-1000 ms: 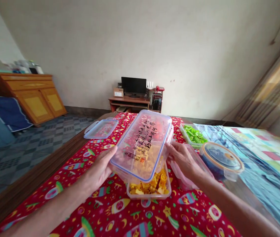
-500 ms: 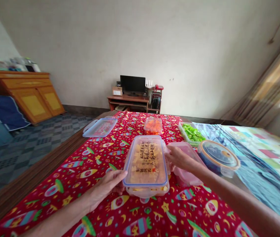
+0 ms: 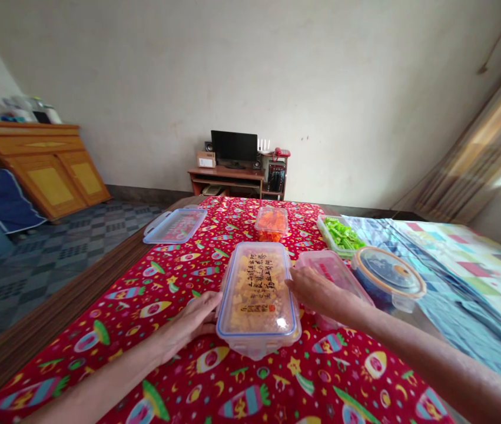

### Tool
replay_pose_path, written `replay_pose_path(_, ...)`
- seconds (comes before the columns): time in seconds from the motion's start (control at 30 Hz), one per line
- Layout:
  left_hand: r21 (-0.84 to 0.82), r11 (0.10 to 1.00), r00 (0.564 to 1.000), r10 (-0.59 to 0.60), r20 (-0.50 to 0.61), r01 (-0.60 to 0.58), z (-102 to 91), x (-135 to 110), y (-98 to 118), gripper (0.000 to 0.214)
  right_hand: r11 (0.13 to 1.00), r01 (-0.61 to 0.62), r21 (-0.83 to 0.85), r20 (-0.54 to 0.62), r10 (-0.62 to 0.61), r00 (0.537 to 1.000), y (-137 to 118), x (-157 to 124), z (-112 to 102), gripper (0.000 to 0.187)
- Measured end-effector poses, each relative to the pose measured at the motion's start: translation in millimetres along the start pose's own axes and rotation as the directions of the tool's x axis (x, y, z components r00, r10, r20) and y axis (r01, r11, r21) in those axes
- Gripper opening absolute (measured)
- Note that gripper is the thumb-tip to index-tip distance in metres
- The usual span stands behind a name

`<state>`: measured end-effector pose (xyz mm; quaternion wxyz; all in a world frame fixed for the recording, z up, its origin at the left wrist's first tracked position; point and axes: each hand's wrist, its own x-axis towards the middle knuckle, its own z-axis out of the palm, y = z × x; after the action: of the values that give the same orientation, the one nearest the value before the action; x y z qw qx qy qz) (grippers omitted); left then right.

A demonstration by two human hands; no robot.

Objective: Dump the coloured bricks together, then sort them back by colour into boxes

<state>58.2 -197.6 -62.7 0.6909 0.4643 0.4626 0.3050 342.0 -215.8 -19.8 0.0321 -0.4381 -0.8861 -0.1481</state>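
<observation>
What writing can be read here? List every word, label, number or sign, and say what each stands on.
Black brush-style Chinese characters on the clear lid of the plastic food container: too small and blurred to quote.
A small stamp-like mark beneath those characters on the lid: too blurred to read.
A white label on the cardboard box on the desk: too small to read.

There's just one camera, worn on the person's head; it faces forward and down over the red tablecloth (close above the left hand and right hand); the far wall shows beyond.
</observation>
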Motion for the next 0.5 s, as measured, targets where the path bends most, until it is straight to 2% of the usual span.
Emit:
replay_pose_path(0.07,0.009,1.000,0.999,0.015,-0.029,-0.015,-0.3,10.6,2.9,0.042,0.993,0.082,-0.083,-0.033,-0.085,0.996,-4.9,-5.3,-2.2,0.031)
replay_pose_path(0.2,-0.018,1.000,0.999,0.012,-0.030,-0.012,-1.9,26.6,5.2,0.049,0.998,0.033,-0.050,-0.015,-0.034,0.999,-6.5,-5.4,10.5,0.025)
replay_pose_path(0.3,-0.061,0.998,1.000,0.007,-0.007,-0.007,-2.0,29.4,4.9,0.049,0.991,-0.060,0.120,-0.037,0.064,0.997,-5.6,-4.5,20.8,0.022)
replay_pose_path(0.37,-0.065,0.998,1.000,0.008,-0.013,-0.008,-2.1,27.5,5.7,0.048,0.950,-0.135,0.281,-0.059,0.157,0.986,-7.3,-4.3,22.5,0.021)
replay_pose_path(0.5,-0.064,0.998,1.000,0.005,-0.018,-0.006,-8.1,19.2,10.5,0.046,0.764,-0.304,0.569,0.076,0.319,0.945,-19.1,-0.2,16.6,0.021)
